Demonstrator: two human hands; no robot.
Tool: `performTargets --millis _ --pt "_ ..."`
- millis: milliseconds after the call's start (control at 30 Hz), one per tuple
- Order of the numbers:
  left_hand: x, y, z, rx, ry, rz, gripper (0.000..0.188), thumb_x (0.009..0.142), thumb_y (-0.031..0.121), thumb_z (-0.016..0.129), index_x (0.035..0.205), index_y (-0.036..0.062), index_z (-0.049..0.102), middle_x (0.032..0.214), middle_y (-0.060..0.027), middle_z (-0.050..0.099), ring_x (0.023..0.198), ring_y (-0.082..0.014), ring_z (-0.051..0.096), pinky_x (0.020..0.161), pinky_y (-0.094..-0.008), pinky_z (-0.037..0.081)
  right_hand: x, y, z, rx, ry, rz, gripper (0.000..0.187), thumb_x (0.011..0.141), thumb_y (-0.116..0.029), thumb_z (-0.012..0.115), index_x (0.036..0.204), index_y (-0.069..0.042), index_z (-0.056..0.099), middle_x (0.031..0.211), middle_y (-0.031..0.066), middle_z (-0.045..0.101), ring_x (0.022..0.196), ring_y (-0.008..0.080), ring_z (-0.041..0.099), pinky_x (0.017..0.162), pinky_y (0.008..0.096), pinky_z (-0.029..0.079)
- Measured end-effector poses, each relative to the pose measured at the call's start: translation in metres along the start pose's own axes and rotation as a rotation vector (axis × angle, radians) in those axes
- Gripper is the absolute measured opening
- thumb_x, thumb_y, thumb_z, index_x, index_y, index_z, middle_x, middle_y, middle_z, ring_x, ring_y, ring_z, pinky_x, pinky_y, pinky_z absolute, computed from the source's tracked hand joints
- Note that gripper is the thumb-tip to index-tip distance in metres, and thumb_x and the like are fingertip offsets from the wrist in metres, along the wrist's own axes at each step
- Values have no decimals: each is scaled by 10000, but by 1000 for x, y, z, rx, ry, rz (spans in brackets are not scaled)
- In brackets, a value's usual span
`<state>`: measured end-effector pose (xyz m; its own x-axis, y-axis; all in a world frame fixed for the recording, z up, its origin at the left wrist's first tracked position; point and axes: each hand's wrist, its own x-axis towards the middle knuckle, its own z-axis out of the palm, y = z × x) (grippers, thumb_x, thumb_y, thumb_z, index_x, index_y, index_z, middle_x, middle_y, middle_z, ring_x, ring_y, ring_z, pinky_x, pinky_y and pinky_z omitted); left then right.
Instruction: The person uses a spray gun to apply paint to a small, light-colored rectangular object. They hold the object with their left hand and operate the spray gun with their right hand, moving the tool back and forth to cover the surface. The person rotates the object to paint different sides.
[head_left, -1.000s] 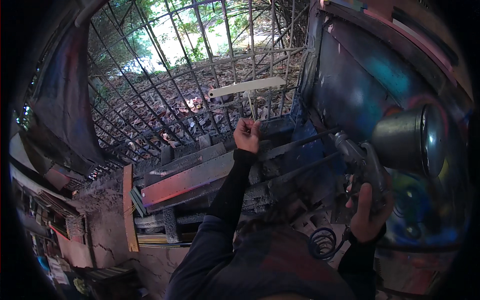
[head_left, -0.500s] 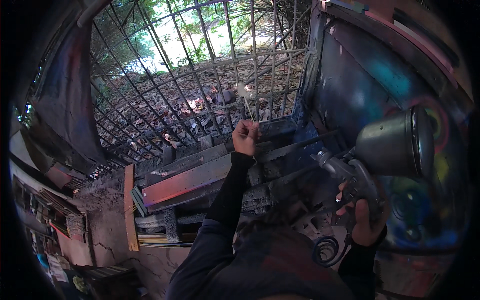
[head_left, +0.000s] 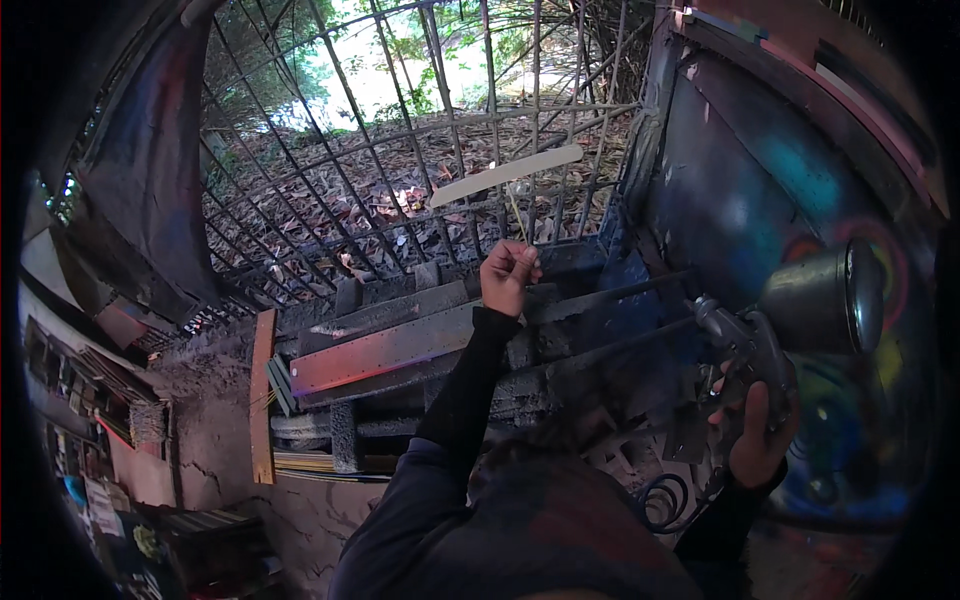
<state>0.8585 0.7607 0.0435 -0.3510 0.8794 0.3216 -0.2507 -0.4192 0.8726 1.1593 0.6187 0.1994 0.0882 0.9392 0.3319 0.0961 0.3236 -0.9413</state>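
Observation:
My left hand (head_left: pixel 508 276) is raised in front of the barred opening, fingers pinched on a thin stick (head_left: pixel 516 215). At the stick's top is a long, pale, flat strip (head_left: pixel 508 175) with rounded ends, slanting up to the right like a propeller blade. My right hand (head_left: pixel 758 440) grips a dark metal spray gun (head_left: pixel 745 345) by its handle. A large metal cup (head_left: pixel 812 305) is attached to the gun, tilted toward the right. The gun's nozzle (head_left: pixel 703 308) points up and left, well apart from the strip.
Beyond the metal bars (head_left: pixel 440 125) lie dry leaves. Below my left hand is a paint-crusted rack with a reddish perforated board (head_left: pixel 380 352). An orange-brown slat (head_left: pixel 264 400) stands left of it. A coiled hose (head_left: pixel 662 500) hangs beside my right forearm. A paint-stained panel (head_left: pixel 740 190) rises at right.
The pale strip has turned from nearly end-on to broadside. My right hand and the spray gun have shifted right, and the cup has swung away. The whole view has shifted slightly.

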Motion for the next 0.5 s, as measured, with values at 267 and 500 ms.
performTargets --millis 267,500 --pt "-1 -5 3 56 6 13 124 887 119 619 841 36 538 711 -30 586 607 -103 554 559 -237 441 2 -8 5 -62 63 -3 424 885 -216 534 1212 50 477 882 115 617 684 125 579 482 213 450" --pt "-1 -13 8 42 -21 -5 130 887 124 621 834 40 537 721 -27 584 614 -97 549 565 -236 440 -4 -16 14 -39 -109 -35 455 857 -221 563 1214 52 491 874 102 623 684 121 577 582 232 446"
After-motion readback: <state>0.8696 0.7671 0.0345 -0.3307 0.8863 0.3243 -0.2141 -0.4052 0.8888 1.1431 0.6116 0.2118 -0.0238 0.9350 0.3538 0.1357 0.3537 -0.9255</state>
